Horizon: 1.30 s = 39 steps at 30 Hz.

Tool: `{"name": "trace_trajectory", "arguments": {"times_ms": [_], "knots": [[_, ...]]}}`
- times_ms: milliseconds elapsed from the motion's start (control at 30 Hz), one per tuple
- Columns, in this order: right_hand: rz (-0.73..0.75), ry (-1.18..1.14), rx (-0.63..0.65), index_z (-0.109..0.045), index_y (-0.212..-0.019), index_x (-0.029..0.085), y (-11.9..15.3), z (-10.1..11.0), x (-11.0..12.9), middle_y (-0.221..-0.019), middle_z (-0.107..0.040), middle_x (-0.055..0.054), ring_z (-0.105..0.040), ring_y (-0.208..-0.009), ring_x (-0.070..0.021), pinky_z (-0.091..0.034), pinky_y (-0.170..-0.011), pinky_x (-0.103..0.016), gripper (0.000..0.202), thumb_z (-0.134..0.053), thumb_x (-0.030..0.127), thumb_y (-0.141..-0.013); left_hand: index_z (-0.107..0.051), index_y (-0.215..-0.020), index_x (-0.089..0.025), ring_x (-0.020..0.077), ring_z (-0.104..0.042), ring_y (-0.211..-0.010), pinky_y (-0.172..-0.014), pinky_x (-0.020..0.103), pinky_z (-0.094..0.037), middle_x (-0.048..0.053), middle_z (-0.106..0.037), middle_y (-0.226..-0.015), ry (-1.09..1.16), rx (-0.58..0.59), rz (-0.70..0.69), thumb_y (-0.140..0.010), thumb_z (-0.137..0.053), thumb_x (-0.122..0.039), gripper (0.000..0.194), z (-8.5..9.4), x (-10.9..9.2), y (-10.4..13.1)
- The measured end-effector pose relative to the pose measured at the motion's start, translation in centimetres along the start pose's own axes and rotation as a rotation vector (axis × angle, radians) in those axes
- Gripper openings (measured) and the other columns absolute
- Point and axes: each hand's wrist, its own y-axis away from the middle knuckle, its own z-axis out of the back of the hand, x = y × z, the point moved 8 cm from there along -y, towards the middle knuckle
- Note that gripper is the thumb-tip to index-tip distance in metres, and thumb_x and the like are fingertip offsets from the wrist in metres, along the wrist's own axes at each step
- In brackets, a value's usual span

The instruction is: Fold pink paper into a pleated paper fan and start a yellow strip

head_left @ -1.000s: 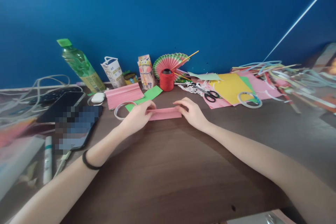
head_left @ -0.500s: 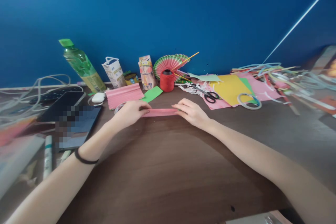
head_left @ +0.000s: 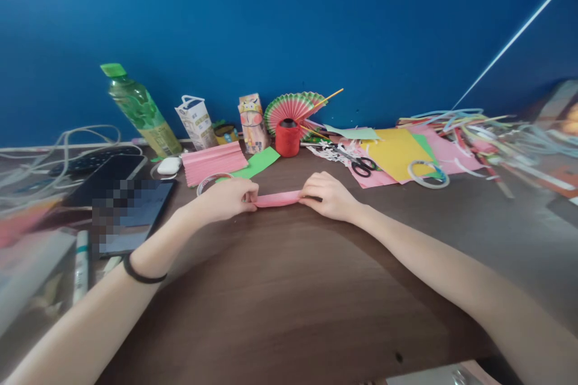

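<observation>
Between my hands a narrow folded strip of pink paper [head_left: 277, 199] stretches sideways, just over the brown table. My left hand [head_left: 230, 197] pinches its left end, and my right hand [head_left: 329, 195] pinches the right end. Behind my left hand lie a roll of tape [head_left: 208, 183], partly hidden, and a pleated sheet of pink paper [head_left: 214, 163]. A piece of green paper [head_left: 258, 163] rests beside the pleated sheet. Farther back stands a spool of red thread [head_left: 288, 139], with a pink and green paper fan [head_left: 291, 107] behind it.
Scissors [head_left: 362, 165] and yellow paper [head_left: 391, 150] lie at the right back, with another tape roll [head_left: 428, 174] near them. A green bottle [head_left: 143, 111], a carton [head_left: 197, 123] and a white earphone case [head_left: 169, 166] are at the left back. A marker [head_left: 81, 264] lies at left.
The pink strip has come slightly nearer to me and looks narrower. My hands are a little closer together, and my left hand has lowered, showing more of the tape roll.
</observation>
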Motion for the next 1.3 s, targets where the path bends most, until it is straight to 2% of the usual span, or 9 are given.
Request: {"name": "trace_trajectory", "arguments": {"times_ms": [167, 300, 433, 533, 867, 1300], "knots": [[-0.033, -0.129, 0.068, -0.07, -0.085, 0.017, 0.0, -0.7, -0.6, -0.076, -0.063, -0.005, -0.051, -0.074, -0.0156, -0.038, -0.073, -0.03, 0.017, -0.054, 0.024, -0.086, -0.054, -0.077, -0.019, 0.014, -0.053, -0.07, -0.062, 0.024, -0.037, 0.0, -0.06, -0.078, 0.111, 0.061, -0.04, -0.077, -0.048, -0.03, 0.012, -1.3, -0.2, -0.2], [-0.214, -0.318, 0.086, -0.07, -0.081, 0.016, -0.1, -0.9, -2.0, -0.077, -0.065, -0.005, -0.053, -0.076, -0.0149, -0.04, -0.076, -0.029, 0.015, -0.056, 0.021, -0.084, -0.052, -0.078, -0.02, 0.0132, -0.051, -0.069, -0.064, 0.024, -0.036, -0.001, -0.059, -0.077, 0.172, 0.046, -0.039, -0.082, -0.039, -0.029, 0.017, -1.5, 0.5, -0.5], [-0.445, -0.471, 0.13, -0.066, -0.078, 0.016, 0.0, -1.5, -3.3, -0.078, -0.065, -0.003, -0.056, -0.076, -0.0139, -0.041, -0.072, -0.027, 0.01, -0.06, 0.024, -0.08, -0.053, -0.076, -0.02, 0.012, -0.05, -0.066, -0.063, 0.024, -0.036, -0.002, -0.058, -0.072, 0.207, 0.087, -0.028, -0.08, -0.04, -0.027, 0.015, -1.8, 1.2, -0.8], [-0.535, -0.516, 0.169, -0.063, -0.073, 0.016, 0.0, -1.8, -3.6, -0.073, -0.063, -0.001, -0.054, -0.069, -0.0124, -0.04, -0.067, -0.025, 0.01, -0.06, 0.025, -0.077, -0.055, -0.075, -0.019, 0.0119, -0.051, -0.066, -0.064, 0.023, -0.036, -0.003, -0.059, -0.071, 0.224, 0.086, -0.021, -0.078, -0.042, -0.028, 0.016, -1.7, 1.5, -1.1], [-0.595, -0.502, 0.236, -0.061, -0.071, 0.016, -0.3, -1.9, -3.6, -0.069, -0.062, 0.0, -0.054, -0.065, -0.0113, -0.038, -0.063, -0.024, 0.009, -0.057, 0.023, -0.075, -0.06, -0.076, -0.02, 0.013, -0.054, -0.065, -0.062, 0.024, -0.037, -0.002, -0.063, -0.069, 0.186, 0.04, 0.065, -0.075, -0.047, -0.031, 0.018, -1.1, 1.6, -1.1], [-0.596, -0.506, 0.223, -0.061, -0.071, 0.016, -0.2, -1.9, -3.6, -0.068, -0.061, 0.0, -0.052, -0.063, -0.0109, -0.037, -0.061, -0.024, 0.01, -0.058, 0.024, -0.075, -0.051, -0.073, -0.02, 0.0152, -0.053, -0.07, -0.062, 0.026, -0.036, 0.001, -0.061, -0.077, 0.096, -0.007, 0.067, -0.078, -0.043, -0.026, 0.011, -1.3, 1.1, -0.9]]}}
